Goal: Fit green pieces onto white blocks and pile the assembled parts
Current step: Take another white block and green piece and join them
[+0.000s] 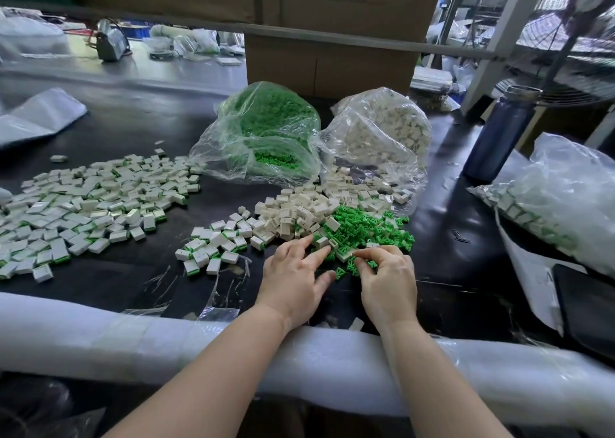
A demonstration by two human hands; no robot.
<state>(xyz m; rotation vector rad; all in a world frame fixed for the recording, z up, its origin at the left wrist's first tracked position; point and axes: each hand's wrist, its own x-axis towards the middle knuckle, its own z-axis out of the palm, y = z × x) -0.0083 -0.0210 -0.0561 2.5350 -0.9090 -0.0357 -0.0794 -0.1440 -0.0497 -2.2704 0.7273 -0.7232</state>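
Loose green pieces [362, 228] lie heaped on the black table beside a mound of bare white blocks [299, 211]. My left hand [293, 278] rests flat at the heap's near edge, its fingers stretched toward a white block [332, 245]. My right hand [387, 279] has its fingers curled and pinches a green piece [361, 264] just right of that block. Assembled parts, white with green edges, sit in a small cluster [213, 248] left of my hands and in a broad pile [86, 201] at far left.
A clear bag of green pieces [266, 131] and a clear bag of white blocks [382, 128] stand behind the heaps. A dark bottle [499, 135] and another filled bag [549, 198] are at right. Foam padding [166, 338] covers the near table edge. Cardboard boxes [329, 61] stand behind.
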